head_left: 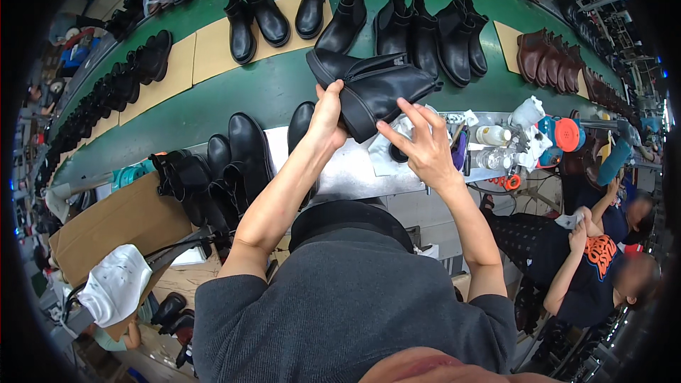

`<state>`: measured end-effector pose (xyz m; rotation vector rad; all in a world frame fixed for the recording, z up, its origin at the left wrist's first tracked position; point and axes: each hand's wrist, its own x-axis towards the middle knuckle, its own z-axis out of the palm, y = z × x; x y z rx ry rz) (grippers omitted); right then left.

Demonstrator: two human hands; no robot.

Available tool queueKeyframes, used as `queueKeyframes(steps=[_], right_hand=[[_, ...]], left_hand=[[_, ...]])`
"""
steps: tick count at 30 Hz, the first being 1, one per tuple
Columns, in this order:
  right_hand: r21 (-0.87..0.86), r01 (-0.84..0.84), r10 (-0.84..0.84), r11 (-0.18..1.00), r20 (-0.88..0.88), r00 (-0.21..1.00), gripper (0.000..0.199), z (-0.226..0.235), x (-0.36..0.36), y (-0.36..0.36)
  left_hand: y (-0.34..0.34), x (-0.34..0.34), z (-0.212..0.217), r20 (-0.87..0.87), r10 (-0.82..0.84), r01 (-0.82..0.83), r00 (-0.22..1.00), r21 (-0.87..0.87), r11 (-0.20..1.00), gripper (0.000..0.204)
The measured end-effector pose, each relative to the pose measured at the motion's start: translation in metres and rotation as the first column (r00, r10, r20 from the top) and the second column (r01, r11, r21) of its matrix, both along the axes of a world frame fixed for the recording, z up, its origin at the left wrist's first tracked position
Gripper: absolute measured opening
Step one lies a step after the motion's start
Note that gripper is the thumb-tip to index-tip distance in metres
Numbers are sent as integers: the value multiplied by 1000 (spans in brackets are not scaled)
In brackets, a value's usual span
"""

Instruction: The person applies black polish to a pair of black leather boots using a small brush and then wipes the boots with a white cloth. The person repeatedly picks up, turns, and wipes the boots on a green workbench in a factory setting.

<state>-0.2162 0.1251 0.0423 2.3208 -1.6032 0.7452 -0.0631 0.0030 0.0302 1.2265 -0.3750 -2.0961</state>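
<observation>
A black leather ankle boot [390, 92] is held up tilted over the near edge of the green bench. My left hand [329, 113] grips it by the sole side, fingers partly hidden behind the boot. Just below the boot, my right hand [429, 149] has its fingers spread, with two fingertips close to the leather; whether they touch it I cannot tell. Behind the held boot stand several more black boots [395, 25]. Near my left forearm, another black boot [248, 145] stands at the bench's near edge.
Right of my hand are clear bottles [493, 135], white cloths [528, 111] and an orange-and-blue container [566, 135]. Brown boots [535, 57] line the far right. A cardboard sheet [117, 223] leans at left. Two people work nearby, one in a black shirt [585, 269].
</observation>
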Motion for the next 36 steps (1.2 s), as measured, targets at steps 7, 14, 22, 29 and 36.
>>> queueKeyframes(steps=[7,14,22,29,36], right_hand=[[-2,95,-93,996,164,982,66,18,1,-22],[-17,87,-82,996,211,974,59,12,-1,-9],[-51,158,-145,986,192,971,50,3,19,-8],[189,-97,-182,977,980,78,31,15,22,-12],[-43,181,-173,982,149,974,60,2,19,-8]], left_hand=[[-14,9,-42,-273,-146,179,951,100,979,44],[-4,3,-13,-105,-147,161,984,144,976,42],[-1,-1,-13,-45,-108,113,993,147,983,48],[-3,0,-17,-59,-74,82,995,147,986,49],[-5,4,-21,-170,-138,156,976,95,983,47]])
